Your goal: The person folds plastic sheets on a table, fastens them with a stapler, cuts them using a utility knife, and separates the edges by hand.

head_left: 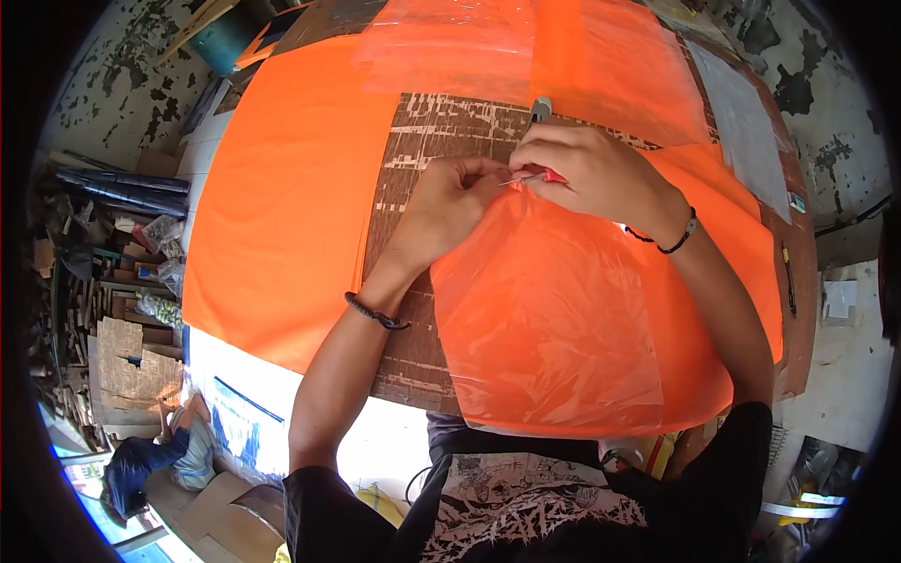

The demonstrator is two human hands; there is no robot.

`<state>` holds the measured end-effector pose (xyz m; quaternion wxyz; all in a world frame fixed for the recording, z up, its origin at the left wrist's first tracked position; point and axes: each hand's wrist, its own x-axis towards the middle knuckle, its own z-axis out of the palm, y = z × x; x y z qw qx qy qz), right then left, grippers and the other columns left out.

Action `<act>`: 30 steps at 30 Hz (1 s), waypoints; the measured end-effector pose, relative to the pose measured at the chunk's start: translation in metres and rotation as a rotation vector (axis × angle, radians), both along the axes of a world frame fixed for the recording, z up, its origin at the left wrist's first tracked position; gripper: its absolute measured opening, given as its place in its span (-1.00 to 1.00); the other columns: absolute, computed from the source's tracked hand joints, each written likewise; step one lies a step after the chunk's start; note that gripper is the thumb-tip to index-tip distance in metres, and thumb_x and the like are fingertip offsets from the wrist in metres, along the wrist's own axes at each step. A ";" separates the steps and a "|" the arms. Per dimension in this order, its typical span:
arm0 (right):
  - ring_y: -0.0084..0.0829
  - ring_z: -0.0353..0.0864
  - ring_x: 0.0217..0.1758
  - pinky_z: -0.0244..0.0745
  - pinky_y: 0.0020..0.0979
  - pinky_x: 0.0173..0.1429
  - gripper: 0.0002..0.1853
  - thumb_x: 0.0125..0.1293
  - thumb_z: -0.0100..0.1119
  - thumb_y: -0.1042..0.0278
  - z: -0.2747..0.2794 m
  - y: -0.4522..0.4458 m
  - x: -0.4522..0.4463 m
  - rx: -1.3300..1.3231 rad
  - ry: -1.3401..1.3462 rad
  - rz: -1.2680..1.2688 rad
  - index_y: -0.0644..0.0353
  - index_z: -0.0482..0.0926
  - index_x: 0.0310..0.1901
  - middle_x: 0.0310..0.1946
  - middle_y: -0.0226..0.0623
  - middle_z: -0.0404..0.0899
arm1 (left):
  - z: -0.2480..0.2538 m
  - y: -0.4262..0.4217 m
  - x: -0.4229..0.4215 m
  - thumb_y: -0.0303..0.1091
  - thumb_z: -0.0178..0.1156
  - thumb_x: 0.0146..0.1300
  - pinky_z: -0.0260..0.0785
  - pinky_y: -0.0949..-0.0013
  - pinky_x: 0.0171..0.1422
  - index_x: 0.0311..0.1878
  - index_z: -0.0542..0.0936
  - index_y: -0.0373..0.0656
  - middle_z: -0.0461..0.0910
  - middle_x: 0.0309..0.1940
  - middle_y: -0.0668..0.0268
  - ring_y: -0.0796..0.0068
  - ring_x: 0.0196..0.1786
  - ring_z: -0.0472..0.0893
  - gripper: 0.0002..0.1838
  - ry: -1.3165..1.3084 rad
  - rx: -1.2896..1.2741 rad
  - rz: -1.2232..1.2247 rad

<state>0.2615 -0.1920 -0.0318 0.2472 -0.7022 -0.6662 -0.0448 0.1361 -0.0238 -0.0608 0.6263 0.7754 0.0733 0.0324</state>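
Fabric [709, 328], bright orange and thin, lay in a rumpled sheet over the near right part of the worn brown wooden table [450, 117], with crinkled clear plastic film [554, 328] on top. Above the middle of the table, the left hand [450, 206] held the gathered far edge of that sheet in a narrow pinch; whether the film was caught there too could not be told. Just beside it over the table, the right hand [591, 174] had its fingers closed round a small red-handled tool [554, 175], whose thin metal tip pointed towards the left fingertips. A grey, rounded cylinder [541, 110] showed beyond the right knuckles, above the table; whether it was held could not be told. A smooth, bright orange cloth [282, 206] covered the table's left part, and another clear film [450, 47] spread across orange material at its far side. Along the table's right border were a translucent whitish sheet [741, 122] and a slim black pen [788, 281]. Beyond the table's near left corner, low down, was a person in a dark blue top [141, 469].
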 end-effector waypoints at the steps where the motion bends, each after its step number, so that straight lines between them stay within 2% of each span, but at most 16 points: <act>1: -0.25 0.60 -0.31 0.54 -0.27 -0.20 -0.85 0.16 0.27 0.40 -0.001 0.000 -0.001 -0.004 0.003 0.004 0.21 0.58 -0.24 -0.35 -0.23 0.54 | -0.002 0.000 0.001 -0.35 0.15 0.36 0.42 0.55 -0.12 -0.03 0.65 -0.34 0.68 -0.26 0.34 0.69 -0.24 0.55 -0.73 0.003 -0.004 0.004; 3: -0.27 0.60 -0.28 0.55 -0.28 -0.18 -0.85 0.16 0.28 0.39 -0.002 0.001 -0.002 -0.034 -0.093 -0.036 0.22 0.54 -0.28 -0.36 -0.25 0.51 | -0.004 0.000 0.002 -0.35 0.12 0.31 0.44 0.45 -0.11 -0.10 0.65 -0.41 0.69 -0.31 0.22 0.61 -0.25 0.57 -0.71 -0.009 -0.046 0.038; 6: -0.27 0.59 -0.27 0.56 -0.29 -0.19 -0.83 0.15 0.28 0.39 -0.006 0.002 -0.003 0.013 -0.249 -0.028 0.22 0.50 -0.31 -0.37 -0.27 0.49 | -0.002 -0.001 0.001 -0.36 0.12 0.30 0.44 0.45 -0.12 -0.11 0.66 -0.39 0.68 -0.33 0.24 0.62 -0.27 0.56 -0.72 0.017 -0.095 0.051; 10: -0.26 0.58 -0.28 0.56 -0.30 -0.19 -0.80 0.15 0.29 0.38 -0.007 0.002 -0.005 -0.023 -0.256 -0.037 0.22 0.47 -0.28 -0.36 -0.29 0.50 | -0.005 0.003 0.003 -0.38 0.11 0.32 0.45 0.53 -0.17 -0.05 0.66 -0.34 0.67 -0.27 0.30 0.66 -0.27 0.57 -0.73 0.008 -0.057 0.005; 12: -0.25 0.57 -0.30 0.55 -0.28 -0.20 -0.79 0.15 0.28 0.40 -0.007 0.003 -0.007 -0.034 -0.089 -0.066 0.21 0.44 -0.27 -0.37 -0.28 0.49 | -0.003 0.002 0.001 -0.38 0.11 0.33 0.44 0.54 -0.23 -0.06 0.66 -0.33 0.66 -0.30 0.31 0.69 -0.31 0.56 -0.74 0.020 -0.124 0.028; 15: -0.23 0.56 -0.33 0.54 -0.26 -0.21 -0.79 0.15 0.28 0.45 -0.016 0.003 -0.007 0.010 0.011 -0.114 0.20 0.42 -0.26 -0.38 -0.27 0.48 | 0.005 -0.001 -0.001 -0.39 0.10 0.35 0.44 0.56 -0.24 -0.06 0.66 -0.32 0.66 -0.31 0.32 0.71 -0.32 0.56 -0.75 0.012 -0.065 0.049; 25: -0.28 0.53 -0.37 0.51 -0.28 -0.27 -0.78 0.13 0.26 0.50 -0.018 0.003 -0.005 0.086 0.051 -0.081 0.19 0.38 -0.27 -0.41 -0.32 0.45 | -0.004 0.000 0.003 -0.39 0.10 0.37 0.45 0.54 -0.23 -0.06 0.66 -0.33 0.66 -0.31 0.30 0.70 -0.32 0.55 -0.76 -0.031 -0.113 0.026; 28: -0.30 0.56 -0.33 0.54 -0.28 -0.26 -0.74 0.11 0.32 0.48 -0.015 0.001 -0.003 -0.010 0.005 -0.078 0.20 0.42 -0.22 -0.35 -0.34 0.46 | 0.000 -0.001 0.002 -0.39 0.12 0.36 0.46 0.51 -0.17 -0.08 0.66 -0.34 0.66 -0.30 0.31 0.67 -0.28 0.56 -0.77 -0.010 -0.081 0.035; 30: -0.30 0.58 -0.28 0.57 -0.29 -0.20 -0.68 0.06 0.38 0.43 -0.015 0.004 -0.003 0.087 -0.330 -0.022 0.21 0.45 -0.17 -0.28 -0.34 0.46 | 0.004 -0.002 -0.001 -0.39 0.13 0.35 0.46 0.48 -0.10 -0.12 0.66 -0.36 0.66 -0.30 0.31 0.64 -0.24 0.57 -0.77 -0.029 -0.031 0.019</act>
